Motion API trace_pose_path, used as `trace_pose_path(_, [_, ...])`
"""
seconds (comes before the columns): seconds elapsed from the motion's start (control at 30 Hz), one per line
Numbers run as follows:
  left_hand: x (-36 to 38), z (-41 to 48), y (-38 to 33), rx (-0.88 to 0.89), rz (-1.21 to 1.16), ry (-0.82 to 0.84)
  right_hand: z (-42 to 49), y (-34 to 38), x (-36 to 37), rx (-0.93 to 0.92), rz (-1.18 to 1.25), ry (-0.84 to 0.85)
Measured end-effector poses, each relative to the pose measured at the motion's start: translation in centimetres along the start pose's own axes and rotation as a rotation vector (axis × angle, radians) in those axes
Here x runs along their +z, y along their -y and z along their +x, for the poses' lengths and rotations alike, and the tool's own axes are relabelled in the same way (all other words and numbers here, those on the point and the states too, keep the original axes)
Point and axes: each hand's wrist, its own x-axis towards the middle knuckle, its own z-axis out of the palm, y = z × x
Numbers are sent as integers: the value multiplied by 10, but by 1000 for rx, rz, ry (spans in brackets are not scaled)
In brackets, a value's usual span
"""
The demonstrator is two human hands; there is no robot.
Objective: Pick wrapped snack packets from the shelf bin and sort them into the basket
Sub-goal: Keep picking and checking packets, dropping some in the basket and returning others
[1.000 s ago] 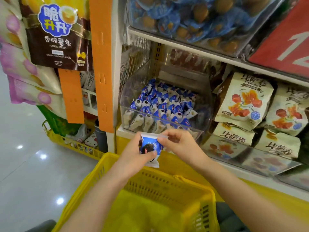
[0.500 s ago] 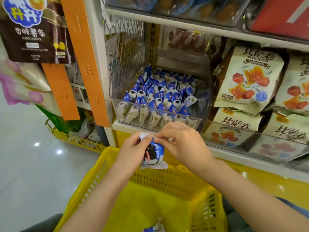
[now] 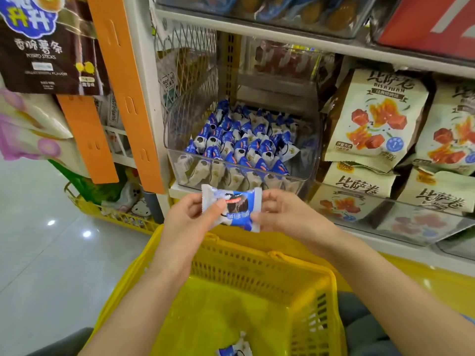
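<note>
A blue-and-white wrapped snack packet (image 3: 235, 208) is stretched flat between both hands above the far rim of the yellow basket (image 3: 259, 263). My left hand (image 3: 191, 215) pinches its left edge and my right hand (image 3: 282, 214) pinches its right edge. Behind them, on the shelf, a clear plastic bin (image 3: 305, 173) holds several matching packets (image 3: 241, 147). Another packet (image 3: 235, 349) lies on the basket floor at the bottom of the view.
Cream snack bags (image 3: 372, 119) fill the shelf to the right of the bin. An orange hanging strip (image 3: 128, 93) and a brown potato-stick bag (image 3: 43, 47) hang at left. A second yellow basket (image 3: 110, 214) sits on the tiled floor.
The packet has turned from upright to lying flat and wide between both hands. The view has tipped down, showing more of the basket and the packet on its floor.
</note>
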Motion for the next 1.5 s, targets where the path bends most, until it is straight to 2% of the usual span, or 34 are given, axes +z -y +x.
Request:
trace_pose_path(0.07, [-3,0,1,61,90,-7,-1,-2,3,-17,-182,49])
trace_pose_path(0.1, [-3,-1,1,75,112,11,-1,-2,5,-22,-182,50])
trace_pose_path(0.2, [0,-3,2,47,16,71,0,-3,7,-14,-25,41])
trace_pose_path(0.3, [0,-2,2,29,-63,21,3,-4,11,20,148,25])
trace_pose_path(0.37, [-1,0,3,60,2,-38,5,-9,16,-40,-5,-57])
trace_pose_path(0.43, [-2,0,5,142,163,-24,6,-14,18,-220,-320,-176])
trace_pose_path(0.47, [-2,0,6,190,257,16,5,-14,19,-321,-398,-215])
trace_pose_path(0.57, [1,-2,8,262,427,123,4,-14,23,-430,-377,-255])
trace_pose_path(0.7, [1,-1,8,256,428,106,7,-12,24,-379,-290,-249])
trace_pose_path(0.77, [2,-1,6,233,396,111,5,-11,25,-413,-295,-274])
trace_pose_path(0.93, [4,-1,6,130,287,136,-2,-12,26,-697,-749,-388])
trace_pose_path(1.07, [5,2,10,122,323,53,0,-12,24,-610,-529,-444])
trace_pose_path(1.17, [2,5,15,109,471,7,1,-9,20,-572,-362,-515])
trace_pose_path(1.23, [4,4,13,-6,332,75,-1,-9,19,-640,-375,-492])
trace_pose_path(1.33, [3,4,6,-248,-93,156,-6,-13,23,-803,-559,-369])
trace_pose_path(1.43, [-4,4,5,-264,-306,235,-8,-15,26,-930,-789,-300])
trace_pose_path(1.5, [-4,1,3,-206,-255,215,-8,-15,26,-972,-865,-248])
